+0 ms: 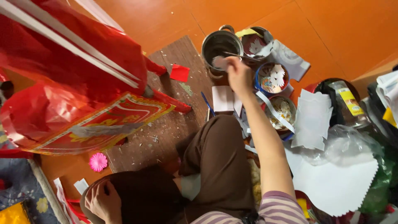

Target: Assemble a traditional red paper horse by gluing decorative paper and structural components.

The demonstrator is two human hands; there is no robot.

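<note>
Right hand [238, 74] at upper centre, fingers closed on a thin stick over the steel pot [219, 45] rim.
Red paper structure [74, 79] crowds the frame's left; brown mat [174, 124] shows open room mid-frame. Left hand [101, 201], lower left, rests flat on a dark knee, holding nothing. Pink paper flower [98, 161] nearby.
</note>
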